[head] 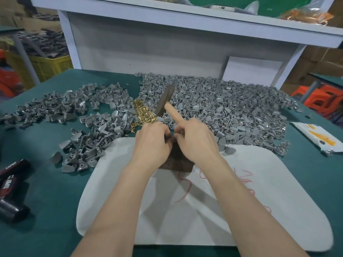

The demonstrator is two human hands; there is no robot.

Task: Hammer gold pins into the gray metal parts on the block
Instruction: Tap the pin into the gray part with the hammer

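Hammer (165,101) is grasped in the right hand (196,140) over the block (176,164); left hand (152,141) grip cannot be told — pinned parts (232,112) seem heaped right, many bare parts (83,112) left undone.

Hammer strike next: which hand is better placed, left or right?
Right. The right hand holds the hammer by its wooden handle, head up beyond the block. The left hand has its fingertips at the block's far edge, likely steadying the work; what they hold is hidden.
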